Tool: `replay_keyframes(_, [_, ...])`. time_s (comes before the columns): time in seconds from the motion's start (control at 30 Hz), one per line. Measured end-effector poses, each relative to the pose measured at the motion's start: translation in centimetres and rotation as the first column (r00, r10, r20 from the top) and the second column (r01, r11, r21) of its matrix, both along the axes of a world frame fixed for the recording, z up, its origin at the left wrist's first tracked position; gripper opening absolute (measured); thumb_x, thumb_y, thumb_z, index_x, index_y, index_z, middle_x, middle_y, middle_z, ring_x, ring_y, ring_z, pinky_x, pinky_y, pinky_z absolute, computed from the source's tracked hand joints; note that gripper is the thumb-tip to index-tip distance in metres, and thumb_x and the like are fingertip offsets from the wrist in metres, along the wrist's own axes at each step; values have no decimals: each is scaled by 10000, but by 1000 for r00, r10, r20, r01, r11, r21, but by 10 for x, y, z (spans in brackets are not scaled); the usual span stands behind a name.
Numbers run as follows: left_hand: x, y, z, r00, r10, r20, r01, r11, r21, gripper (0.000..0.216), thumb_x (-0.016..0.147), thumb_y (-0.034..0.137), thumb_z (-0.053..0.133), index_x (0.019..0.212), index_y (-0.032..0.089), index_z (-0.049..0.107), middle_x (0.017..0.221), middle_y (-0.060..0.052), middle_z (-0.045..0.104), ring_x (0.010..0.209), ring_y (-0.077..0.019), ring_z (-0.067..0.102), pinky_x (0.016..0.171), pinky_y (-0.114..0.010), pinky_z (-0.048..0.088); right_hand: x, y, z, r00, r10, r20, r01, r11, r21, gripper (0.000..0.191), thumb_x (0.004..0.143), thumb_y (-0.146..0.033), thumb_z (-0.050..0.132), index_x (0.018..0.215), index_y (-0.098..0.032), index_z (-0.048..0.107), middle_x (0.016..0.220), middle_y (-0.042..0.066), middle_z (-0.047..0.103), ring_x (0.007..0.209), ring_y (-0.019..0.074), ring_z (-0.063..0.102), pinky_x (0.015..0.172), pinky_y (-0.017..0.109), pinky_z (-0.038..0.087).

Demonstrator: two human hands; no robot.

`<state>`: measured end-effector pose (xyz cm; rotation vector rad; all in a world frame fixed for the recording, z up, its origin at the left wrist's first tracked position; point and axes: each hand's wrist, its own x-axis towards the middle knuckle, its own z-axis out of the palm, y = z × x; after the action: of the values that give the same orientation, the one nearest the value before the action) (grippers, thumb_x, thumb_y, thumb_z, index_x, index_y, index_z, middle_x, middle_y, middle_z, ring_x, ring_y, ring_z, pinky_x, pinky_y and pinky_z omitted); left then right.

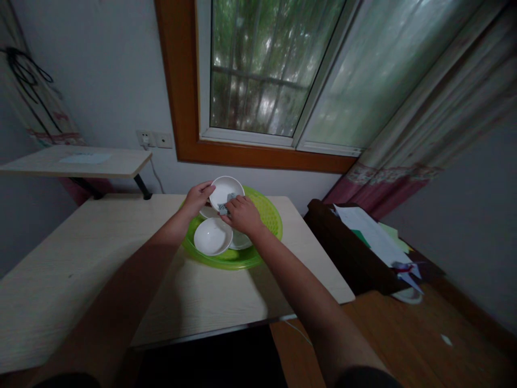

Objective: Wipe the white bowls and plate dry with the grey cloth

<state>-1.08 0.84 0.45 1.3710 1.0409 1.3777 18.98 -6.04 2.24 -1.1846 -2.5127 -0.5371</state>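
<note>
A white bowl (223, 188) is tilted toward me above a green plastic basket (271, 213). My left hand (198, 197) grips its left rim, thumb on the inner side. My right hand (243, 213) is closed on a grey-blue cloth (226, 203), which is pressed against the inside of that bowl near its lower right. Below, another white bowl (212, 237) rests in the basket with its hollow facing up. Parts of more white bowls show beneath my hands, partly covered.
The basket stands on a pale wooden table (161, 302). A raised shelf (76, 161) with a sheet of paper is at the left. A dark brown piece of furniture (347, 253) holding papers (363, 231) stands right of the table. Behind are a window and a wall socket.
</note>
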Motion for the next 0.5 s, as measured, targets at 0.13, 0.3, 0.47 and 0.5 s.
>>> replay_keyframes(0.13, [0,-1,1,999,32,-25,-31,999,27,642,762,556,702,1238,124,705,983,-84,740,721,-171,640,576,-265,541,3,0,-3,985,153,-84,-160,983,-90,408,992,-378,590,1318,-138,635,1216,161,715,1121,295,638,1002,419,456])
replay_keyframes(0.3, [0,1,1,994,65,-92,-59,996,73,626,770,549,697,1233,128,720,1092,-120,757,836,-202,671,655,-272,550,3,-3,-6,934,252,-254,-297,942,-157,568,988,-498,589,1457,-182,534,1319,129,693,1174,263,655,1035,376,463])
replay_keyframes(0.47, [0,-1,3,990,108,-86,-106,994,25,637,766,519,697,1272,132,710,1110,-117,749,757,-177,655,579,-262,529,4,0,-2,972,149,-181,-175,975,-140,498,1010,-599,515,1184,-179,719,1093,123,763,1029,258,698,984,384,477])
replay_keyframes(0.5, [0,-1,4,990,108,-85,-107,994,16,633,766,515,696,1272,134,711,1099,-111,749,740,-171,649,567,-258,525,4,0,-1,980,127,-155,-147,982,-121,499,1019,-600,496,1116,-175,739,1053,125,767,1018,256,697,1023,400,459])
